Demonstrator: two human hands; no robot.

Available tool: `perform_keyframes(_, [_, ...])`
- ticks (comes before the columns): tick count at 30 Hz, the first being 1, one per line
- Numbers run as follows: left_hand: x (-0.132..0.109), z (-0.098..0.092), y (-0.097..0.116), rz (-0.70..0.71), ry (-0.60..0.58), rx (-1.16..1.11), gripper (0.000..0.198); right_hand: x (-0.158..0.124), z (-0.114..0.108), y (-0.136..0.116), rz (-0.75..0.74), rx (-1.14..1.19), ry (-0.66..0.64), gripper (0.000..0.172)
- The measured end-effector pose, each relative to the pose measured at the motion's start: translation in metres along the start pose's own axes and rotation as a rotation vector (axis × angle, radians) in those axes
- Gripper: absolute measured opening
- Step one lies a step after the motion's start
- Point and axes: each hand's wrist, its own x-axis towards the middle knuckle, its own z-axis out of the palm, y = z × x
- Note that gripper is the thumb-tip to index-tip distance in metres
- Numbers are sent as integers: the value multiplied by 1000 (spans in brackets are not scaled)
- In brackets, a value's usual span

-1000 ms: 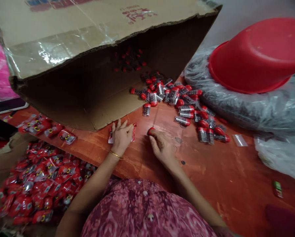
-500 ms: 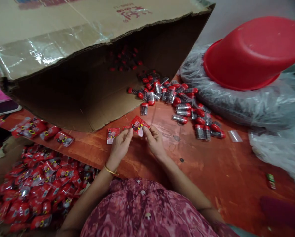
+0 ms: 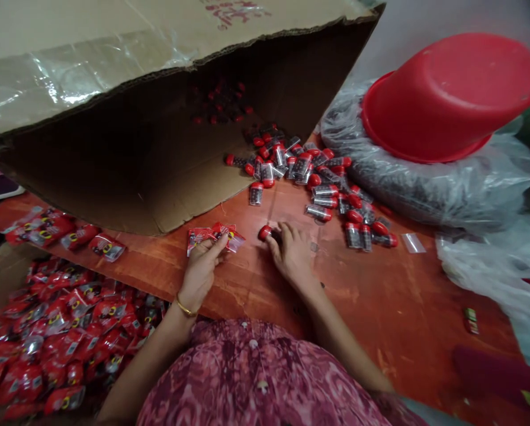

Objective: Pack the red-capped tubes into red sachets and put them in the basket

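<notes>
My left hand [image 3: 205,266] pinches a small red printed plastic packet [image 3: 225,229] between thumb and fingers. Under and beside it lies another red printed packet [image 3: 195,235] on the reddish table. To the right, my right hand [image 3: 294,251] has its fingers closed around a small red-capped container [image 3: 263,232] just at the table surface; the fingers cover most of its dark body. Beyond that hand, a heap of similar red-capped clear containers with dark contents [image 3: 322,192] spreads out from the carton.
An open cardboard carton [image 3: 171,207] lies on its side at the back left. Filled red packets [image 3: 64,331] are heaped below the table's left edge, with several on the edge. A red tub [image 3: 442,100] rests upside down on a plastic-wrapped bundle [image 3: 420,183] at right.
My hands have moved apart. The packet that both held is now in my left hand, slightly to the left. My right hand has gone down and right onto a red-capped container.
</notes>
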Motion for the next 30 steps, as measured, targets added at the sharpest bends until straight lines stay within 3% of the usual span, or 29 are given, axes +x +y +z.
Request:
perform_keyframes(2, [2,1,2,-27,-6,-27,38,1,0,15,30,-74,-10,35])
perform_keyframes(5, [4,5,3,-64,-14,-54,37,-6,0,21,52,92,-31,26])
perform_keyframes(8, [6,8,2,-79,-31,-51,38,-15,-7,9,184,535,-58,22])
perform_keyframes(12, [4,9,1,-74,-83,-22,40,-19,-27,-14,281,1046,-244,26])
perform_keyframes(17, [0,10,1,-64,-152,48,39,-14,-35,-29,302,1066,-262,26])
perform_keyframes(24, [-1,15,1,-8,-196,56,45,-16,-23,-30,337,1052,-213,30])
perform_keyframes(28, [-1,22,-9,81,-194,-4,40,-20,-14,-34,381,1119,-270,33])
perform_keyframes(30, [-2,26,-17,95,-195,-26,39,-23,-7,-38,405,1151,-208,33])
